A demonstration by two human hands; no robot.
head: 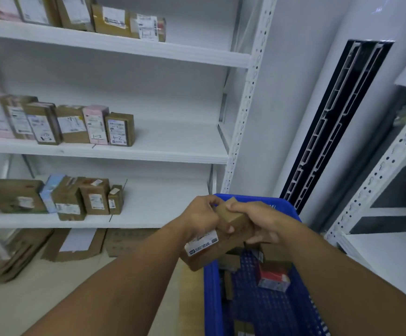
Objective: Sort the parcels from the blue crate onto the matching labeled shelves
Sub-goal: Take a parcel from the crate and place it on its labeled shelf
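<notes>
Parcel (223, 241) gripped between both hands — left hand (203, 215), right hand (257, 220)

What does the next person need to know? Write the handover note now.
Left hand and right hand: both grip one brown cardboard parcel with a white label, over the blue plastic crate.
Done: many parcels stand on the white metal shelves.
Left: shelve this parcel; the crate holds more, including a red-and-white box.

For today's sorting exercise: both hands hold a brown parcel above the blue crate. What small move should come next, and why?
Probably turn the brown parcel so its white label faces up. The label is tilted and unreadable, so the matching shelf can't yet be chosen.
</notes>
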